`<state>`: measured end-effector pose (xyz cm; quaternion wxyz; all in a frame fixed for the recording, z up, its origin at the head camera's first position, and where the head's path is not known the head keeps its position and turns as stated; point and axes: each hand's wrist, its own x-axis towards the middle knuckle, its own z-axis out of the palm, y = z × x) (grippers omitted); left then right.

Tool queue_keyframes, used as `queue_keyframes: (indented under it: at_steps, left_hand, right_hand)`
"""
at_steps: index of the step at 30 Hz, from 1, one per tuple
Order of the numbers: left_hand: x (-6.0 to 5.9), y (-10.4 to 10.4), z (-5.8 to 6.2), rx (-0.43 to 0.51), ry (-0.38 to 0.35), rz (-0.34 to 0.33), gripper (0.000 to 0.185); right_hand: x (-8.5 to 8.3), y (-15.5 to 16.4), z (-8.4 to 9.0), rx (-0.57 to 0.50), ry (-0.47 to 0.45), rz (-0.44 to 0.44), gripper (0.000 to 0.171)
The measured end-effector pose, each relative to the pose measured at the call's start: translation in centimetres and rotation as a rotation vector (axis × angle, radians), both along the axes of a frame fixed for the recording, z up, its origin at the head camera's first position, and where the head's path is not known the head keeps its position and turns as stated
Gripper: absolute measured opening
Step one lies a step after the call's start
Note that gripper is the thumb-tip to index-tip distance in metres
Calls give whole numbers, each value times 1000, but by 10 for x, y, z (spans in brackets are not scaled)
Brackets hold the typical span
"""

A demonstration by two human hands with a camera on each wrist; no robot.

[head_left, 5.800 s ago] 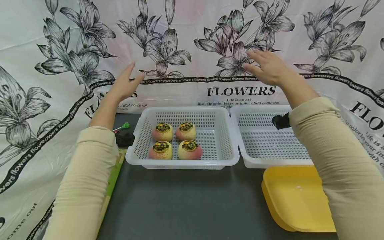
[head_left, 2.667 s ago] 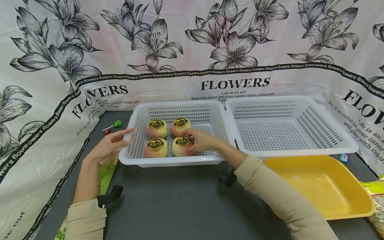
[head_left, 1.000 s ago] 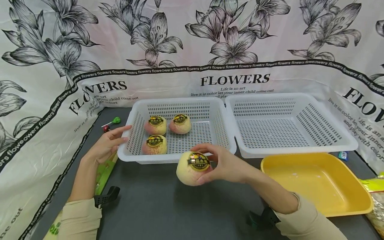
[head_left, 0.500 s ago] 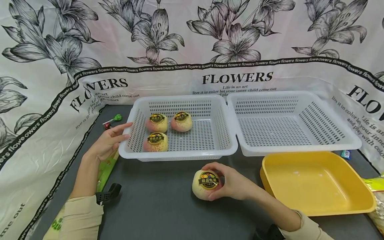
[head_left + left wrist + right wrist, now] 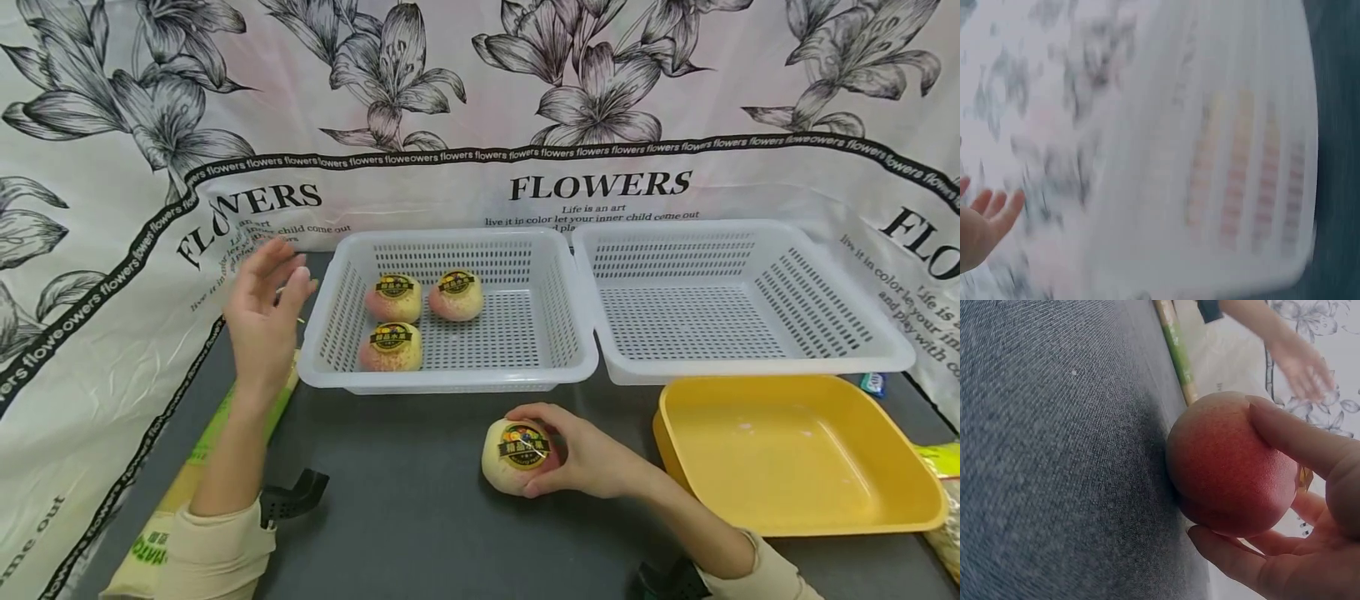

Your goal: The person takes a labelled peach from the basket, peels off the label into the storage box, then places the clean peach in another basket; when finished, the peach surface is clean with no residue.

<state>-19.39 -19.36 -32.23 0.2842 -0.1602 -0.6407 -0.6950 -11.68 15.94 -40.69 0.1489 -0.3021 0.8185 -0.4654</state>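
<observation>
My right hand (image 5: 577, 454) grips a pale pink peach (image 5: 513, 457) with a round black-and-gold sticker, resting on the dark tabletop in front of the baskets. The right wrist view shows the peach (image 5: 1229, 465) close up with my fingers (image 5: 1297, 440) curled round it. My left hand (image 5: 264, 304) is raised off the table, fingers spread, just left of the left white basket (image 5: 450, 382). That basket holds three more stickered peaches (image 5: 393, 300). In the left wrist view the basket (image 5: 1229, 156) is a blur and my fingertips (image 5: 988, 215) show at the left edge.
A second white basket (image 5: 750, 367) stands to the right, with nothing in it. A yellow tray (image 5: 795, 508) lies in front of it. A rolled green-and-white packet (image 5: 187, 475) lies along the table's left edge. Floral cloth surrounds the table.
My right hand lifted a peach out of the left basket and set it on the table in front. My left hand has just risen off the basket's left rim.
</observation>
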Motion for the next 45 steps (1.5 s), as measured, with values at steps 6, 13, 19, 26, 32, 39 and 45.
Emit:
queue_keyframes:
  at_steps: [6, 13, 19, 26, 32, 39, 45]
  left_hand:
    - [36, 57, -7, -134, 88, -438, 40]
    - [58, 102, -39, -412, -122, -765, 47]
    - [59, 118, -68, -708, -196, -721, 62]
    - [58, 120, -83, -783, -280, -740, 79]
    - [57, 119, -82, -772, -391, -778, 79]
    - [56, 122, -82, -795, -355, -758, 66]
    - [56, 121, -83, -798, -348, -755, 66]
  right_hand:
    - [0, 1, -1, -6, -3, 2, 72]
    - [-1, 1, -1, 6, 9, 9, 73]
    - [-1, 1, -3, -16, 5, 22, 74]
    - [0, 2, -1, -7, -6, 10, 73]
    - [5, 8, 17, 18, -53, -101, 61]
    - [11, 8, 29, -80, -265, -438, 43]
    - [9, 14, 25, -246, -649, -412, 48]
